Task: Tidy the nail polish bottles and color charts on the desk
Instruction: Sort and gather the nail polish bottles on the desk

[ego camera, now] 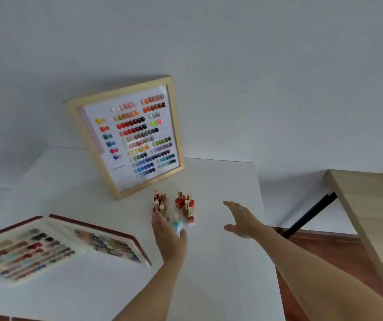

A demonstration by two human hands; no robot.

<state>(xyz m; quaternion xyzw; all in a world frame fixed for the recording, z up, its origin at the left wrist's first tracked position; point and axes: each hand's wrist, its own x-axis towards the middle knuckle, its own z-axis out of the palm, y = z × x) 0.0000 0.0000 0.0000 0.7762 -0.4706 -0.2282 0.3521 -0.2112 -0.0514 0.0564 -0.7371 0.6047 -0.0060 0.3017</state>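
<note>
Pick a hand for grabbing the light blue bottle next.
Left hand, probably: it lies right beside the light blue bottle. The right hand hovers open, clear of the cluster.

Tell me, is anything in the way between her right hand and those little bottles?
Nothing visible. Only bare white desk lies between the open right hand and the red bottles. The left hand is already at the light blue bottle.
</note>
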